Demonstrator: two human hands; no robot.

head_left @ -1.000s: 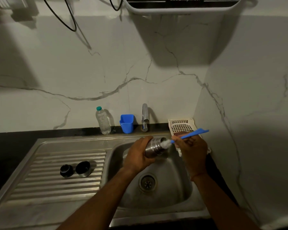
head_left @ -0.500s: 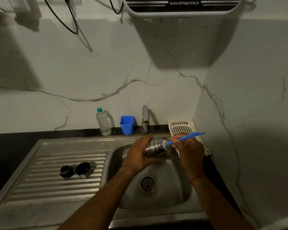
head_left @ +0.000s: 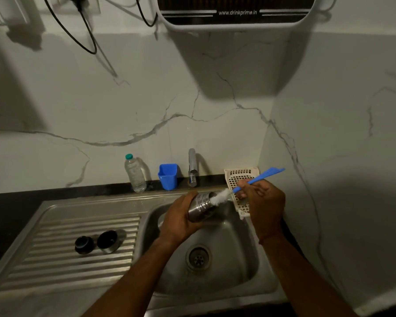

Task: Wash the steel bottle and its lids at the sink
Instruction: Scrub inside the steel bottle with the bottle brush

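Here, well to the left of the left grip (head_left: 177, 221), two lids lie side by side on the ribbed drainboard (head_left: 55, 266) of the steel sink (head_left: 238, 243): a small black lid (head_left: 84, 244) and, just to its right and almost touching it, a steel cap (head_left: 108, 241) lying tilted with its dark opening showing. Behind and to the left of that grip, a clear plastic water bottle (head_left: 135, 175) with a teal cap stands upright on the dark table against the wall, and a blue cup (head_left: 168, 176) stands a little nearer. The tap (head_left: 192, 168) rises just behind the grip. The left grip is wrapped round the body of the steel bottle (head_left: 200, 208), holding it over the basin, tilted with its mouth up and toward the right. The white bristles of a bottle brush (head_left: 256, 179) sit in that mouth, between the two grips. The right grip (head_left: 264, 202) pinches the brush's blue handle close to the bristles, and the handle's far end points up and to the right beyond it. A white slotted basket (head_left: 240, 177) lies just behind and under this grip at the basin's edge. The drain (head_left: 198, 257) is below, between both forearms.
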